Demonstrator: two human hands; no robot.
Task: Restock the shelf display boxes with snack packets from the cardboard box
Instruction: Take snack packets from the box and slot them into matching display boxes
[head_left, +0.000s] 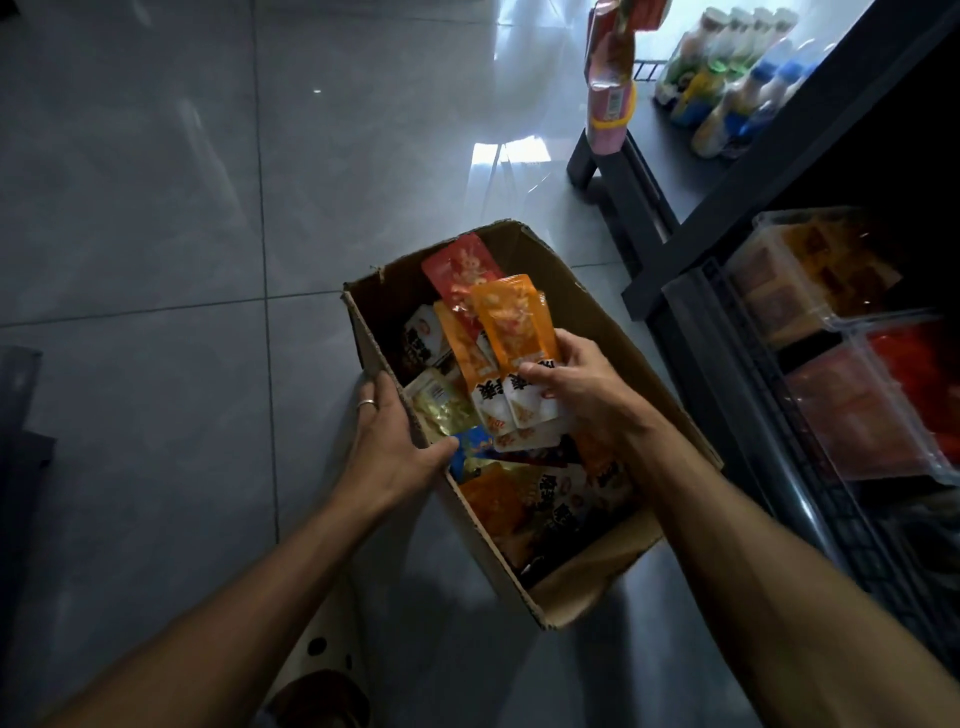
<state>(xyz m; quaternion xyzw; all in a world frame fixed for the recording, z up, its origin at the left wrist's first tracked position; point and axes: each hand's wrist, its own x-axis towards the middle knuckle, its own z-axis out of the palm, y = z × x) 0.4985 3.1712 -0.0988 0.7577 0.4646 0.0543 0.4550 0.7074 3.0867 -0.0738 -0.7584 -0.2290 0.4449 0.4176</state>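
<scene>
Right hand: your right hand (576, 387) is inside the cardboard box (613, 332), fingers curled round a fanned bunch of snack packets, with the orange packet (514, 322) on top and white-ended packets (511, 402) beneath it.
Left hand: your left hand (395, 441) grasps the box's near-left wall, thumb over the rim and inside, fingers wrapped outside; a ring (365, 404) shows on one finger.
Cardboard box: it sits open on the grey tiled floor (156, 208), just beside the dark shelf unit (779, 171), still well filled with mixed packets, among them a red packet (457, 270) leaning on the far wall.
Display boxes: two clear display boxes (810, 275) stand on the shelf to your right, one holding orange packets, the nearer one (883, 405) red; how full they are is too dim to tell.
Step in hand: you appear to be gathering a handful to lift out, so restocking looks far from done.
Next move: lift the bunch clear of the rim without shedding the lower packets, then carry it right to the box of matching colour, probably the orange one.
Background: bottles (727, 83) stand at the far right.
</scene>
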